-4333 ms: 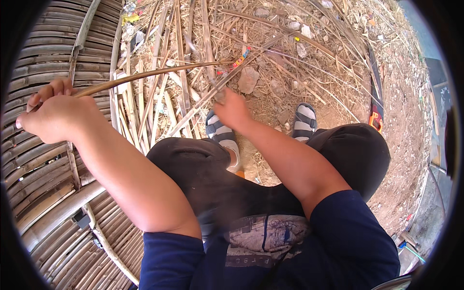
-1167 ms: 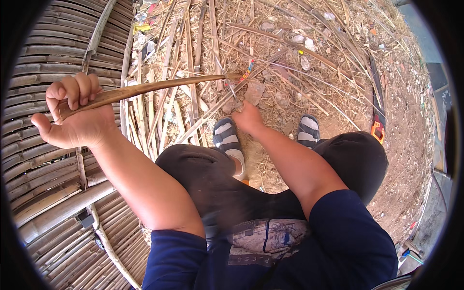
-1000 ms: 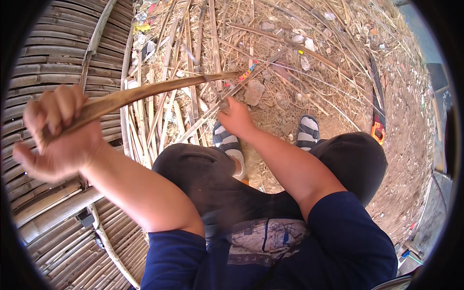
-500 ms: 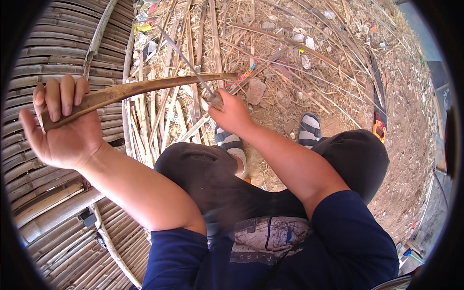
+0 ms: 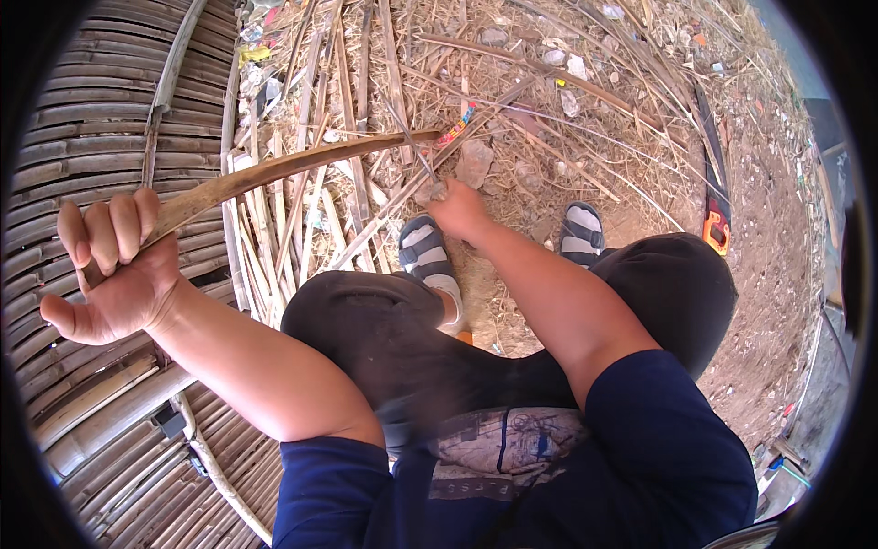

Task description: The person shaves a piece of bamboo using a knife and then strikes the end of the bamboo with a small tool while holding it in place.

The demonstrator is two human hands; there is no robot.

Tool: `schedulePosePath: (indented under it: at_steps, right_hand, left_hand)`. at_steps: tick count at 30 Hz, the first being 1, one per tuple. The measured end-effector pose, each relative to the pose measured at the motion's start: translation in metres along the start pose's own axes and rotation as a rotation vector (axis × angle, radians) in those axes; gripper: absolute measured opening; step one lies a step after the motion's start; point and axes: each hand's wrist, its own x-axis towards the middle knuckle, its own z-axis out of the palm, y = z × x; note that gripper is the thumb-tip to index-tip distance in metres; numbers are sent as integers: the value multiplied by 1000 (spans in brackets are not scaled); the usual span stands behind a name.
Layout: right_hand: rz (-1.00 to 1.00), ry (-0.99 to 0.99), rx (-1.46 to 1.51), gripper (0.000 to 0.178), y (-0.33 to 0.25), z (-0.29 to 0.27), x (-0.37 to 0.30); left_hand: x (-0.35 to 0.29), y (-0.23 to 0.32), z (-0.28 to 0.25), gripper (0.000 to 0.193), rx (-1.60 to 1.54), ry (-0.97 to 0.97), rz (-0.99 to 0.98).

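Note:
A long, curved strip of brown wood (image 5: 293, 163) slants from the left up toward the middle of the view. My left hand (image 5: 117, 267) grips its wide lower end, the fingers bent over it and the thumb sticking out. In my right hand (image 5: 459, 212) is a knife (image 5: 422, 157), held by its short handle close to my left foot. Its thin grey blade points up and away, crossing the strip near the narrow far end. Whether the blade's edge touches the wood I cannot tell.
Split bamboo slats (image 5: 311, 119) and straw litter the ground ahead. A handsaw (image 5: 716, 206) with an orange handle lies at the right. A bamboo-slat surface (image 5: 82, 197) fills the left side. My sandalled feet (image 5: 426, 249) stand near a flat stone (image 5: 473, 165).
My right hand has moved right and slightly down with the knife, so the blade now crosses the strip nearer its far end. My left hand has lowered and tilted the strip more steeply.

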Motion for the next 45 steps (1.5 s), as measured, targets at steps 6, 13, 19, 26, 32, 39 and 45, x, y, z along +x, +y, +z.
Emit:
schedulePosePath:
  at_steps: [6, 13, 19, 26, 32, 39, 45]
  right_hand:
    - [-266, -293, 152, 41, -99, -31, -15]
    - [-306, -370, 229, 44, -104, -32, -13]
    - [207, -253, 43, 43, 6, -27, 6]
    - [-207, -237, 46, 45, -93, -31, -14]
    - [-464, -334, 89, 43, -161, -39, -40]
    - [-17, -303, -120, 44, -36, -45, 5]
    - [-195, -117, 85, 37, -65, -23, -10]
  left_hand:
    - [-1, -2, 2, 46, -69, -28, -34]
    - [-1, -3, 4, 43, 0, 2, 11]
    - [4, -10, 6, 41, -31, -73, 10]
    - [7, -11, 16, 39, -38, 13, -14]
    - [4, -10, 22, 40, 29, -2, 2]
    - [12, -22, 26, 40, 94, 89, 70]
    - [18, -27, 34, 40, 59, 141, 46]
